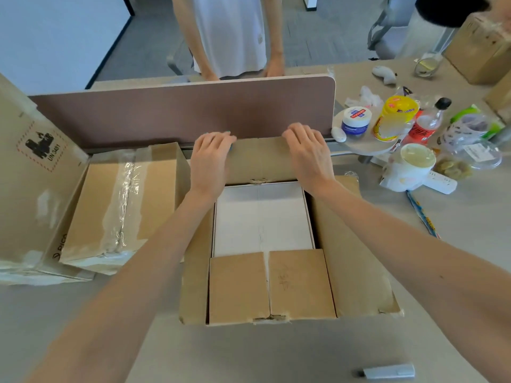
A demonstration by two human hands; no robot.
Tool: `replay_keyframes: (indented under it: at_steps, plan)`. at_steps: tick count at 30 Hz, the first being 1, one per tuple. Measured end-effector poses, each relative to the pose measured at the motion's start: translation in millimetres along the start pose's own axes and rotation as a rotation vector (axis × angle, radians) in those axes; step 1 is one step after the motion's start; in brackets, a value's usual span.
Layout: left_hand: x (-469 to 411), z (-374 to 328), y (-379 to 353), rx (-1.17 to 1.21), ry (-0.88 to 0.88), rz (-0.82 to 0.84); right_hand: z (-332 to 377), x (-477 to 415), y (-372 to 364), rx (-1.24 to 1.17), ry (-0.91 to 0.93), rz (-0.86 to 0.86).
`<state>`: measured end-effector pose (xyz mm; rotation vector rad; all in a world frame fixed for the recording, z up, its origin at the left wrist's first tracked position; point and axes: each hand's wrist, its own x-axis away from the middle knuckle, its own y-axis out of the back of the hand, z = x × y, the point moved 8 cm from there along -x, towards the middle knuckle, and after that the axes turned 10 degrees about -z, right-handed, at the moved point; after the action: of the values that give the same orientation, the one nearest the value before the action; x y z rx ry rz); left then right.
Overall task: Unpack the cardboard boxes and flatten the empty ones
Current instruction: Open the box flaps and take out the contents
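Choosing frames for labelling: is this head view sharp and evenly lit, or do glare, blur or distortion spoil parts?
Head view: soft, even light, faint shadows; open box, left hand and right hand sharp; glare on the clear tape at left; wide-angle distortion bows the divider and stretches the forearms; top right corner blurred.
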<state>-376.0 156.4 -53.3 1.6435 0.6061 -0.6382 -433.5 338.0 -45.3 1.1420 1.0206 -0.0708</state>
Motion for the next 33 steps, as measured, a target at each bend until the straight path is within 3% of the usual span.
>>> replay_keyframes:
  at_steps: [6,10,23,29,33]
  plan:
    - [21,21,-63,-0.116,0.019,0.356,-12,20,-58,-0.074,-0.106,0.415]
    - [48,20,-82,-0.066,0.016,0.447,-8,46,-74,-0.119,-0.095,0.521]
    - [87,15,-89,0.050,0.120,0.564,-1,87,-83,-0.084,-0.074,0.672]
    - [108,-8,-46,-0.020,-0.004,0.496,7,108,-46,-0.233,-0.130,0.680]
    - [143,-35,-16,0.041,-0.035,0.544,20,141,-16,-0.277,-0.101,0.693]
